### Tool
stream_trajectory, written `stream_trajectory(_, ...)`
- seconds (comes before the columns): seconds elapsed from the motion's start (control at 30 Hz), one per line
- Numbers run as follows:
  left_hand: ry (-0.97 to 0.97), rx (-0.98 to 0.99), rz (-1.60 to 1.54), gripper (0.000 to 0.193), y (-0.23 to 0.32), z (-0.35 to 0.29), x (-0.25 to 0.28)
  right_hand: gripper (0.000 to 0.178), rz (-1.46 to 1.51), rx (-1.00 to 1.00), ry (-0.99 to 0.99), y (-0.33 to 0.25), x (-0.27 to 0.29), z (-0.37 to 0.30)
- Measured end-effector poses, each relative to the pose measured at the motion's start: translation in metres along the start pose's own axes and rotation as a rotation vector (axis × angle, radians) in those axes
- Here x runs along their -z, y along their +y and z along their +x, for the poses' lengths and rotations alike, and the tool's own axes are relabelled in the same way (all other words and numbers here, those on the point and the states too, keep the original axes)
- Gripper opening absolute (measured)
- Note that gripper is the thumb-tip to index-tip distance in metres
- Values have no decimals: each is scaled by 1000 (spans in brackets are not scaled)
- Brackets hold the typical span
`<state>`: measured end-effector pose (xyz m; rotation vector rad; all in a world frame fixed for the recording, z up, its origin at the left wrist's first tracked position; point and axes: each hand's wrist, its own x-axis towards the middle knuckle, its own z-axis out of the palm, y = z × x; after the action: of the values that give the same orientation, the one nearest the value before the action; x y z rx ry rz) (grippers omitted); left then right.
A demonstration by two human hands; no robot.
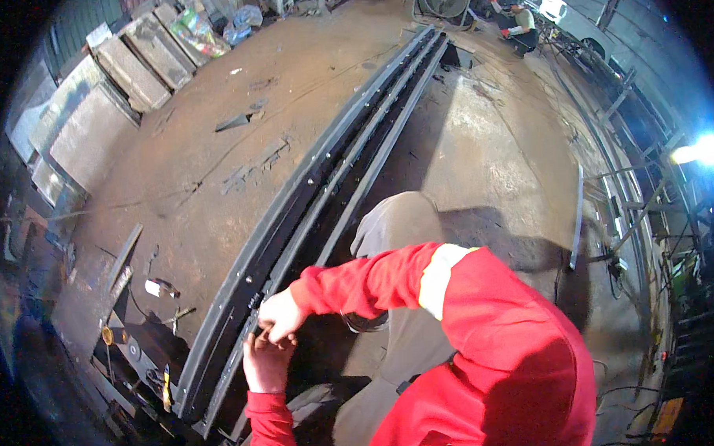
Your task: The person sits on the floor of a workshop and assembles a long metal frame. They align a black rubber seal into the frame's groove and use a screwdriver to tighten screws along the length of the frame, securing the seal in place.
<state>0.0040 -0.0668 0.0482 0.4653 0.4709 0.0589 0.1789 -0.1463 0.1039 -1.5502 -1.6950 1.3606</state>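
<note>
Floor (305, 75): rust-brown workshop floor; it carries everything in view. The far edge runs along the top of the view, the near edge along the bottom.
Steel rails (347, 156): long dark channel sections laid side by side, flat on the floor, running from the far edge to the near left corner. Laid parallel and touching, so their edges line up along the full length; a row of pale fasteners dots the outer flange.
Plates (94, 122): large grey sheets leaning in a row along the left edge, stood on edge, apparently to keep the middle of the floor open.
Person's stance: crouched just right of the rails at their near end, red sleeves reaching across to the inner rail; a grey-trousered knee (396, 222) rises beside it.
Right hand (280, 314): resting on the inner rail's edge, fingers curled closed as if pinching a small part; the part itself cannot be made out.
Left hand (265, 360): directly below the right and touching it, fingers bent upward against the same spot. Whether it grips anything cannot be told.
Loose items (161, 288): small tools and scraps on the floor just left of the rails' near end, within reach.
Other person (519, 25): at the far right corner, well apart.
</note>
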Motion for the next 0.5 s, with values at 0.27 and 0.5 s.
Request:
stream_trajectory(0.27,11,-185,-39,50,-9,16,15,32,-510,-198,145,-22,-47,39)
stream_trajectory(0.5,-4,-250,62,50,0,7,7,21,-570,-91,362,-9,-57,53)
